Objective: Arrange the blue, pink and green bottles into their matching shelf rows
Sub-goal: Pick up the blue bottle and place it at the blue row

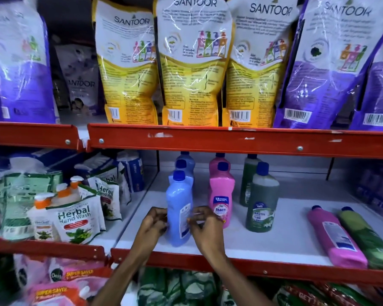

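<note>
A blue bottle [178, 202] stands upright at the front of the blue row on the white shelf [263, 241]. My left hand [153, 224] grips its left side and my right hand [205, 226] grips its right side. Two more blue bottles [185, 165] stand behind it. To the right stands a pink bottle [222, 191] with another pink one behind it. Further right stands a green bottle [262, 195] with another green one behind. A pink bottle [334, 237] and a green bottle [367, 237] lie flat at the shelf's right front.
A red shelf beam [230, 140] runs just above the bottle rows, with tall Santoor pouches [192, 62] on it. Herbal hand wash packs [75, 217] fill the shelf to the left. More packets sit on the shelf below.
</note>
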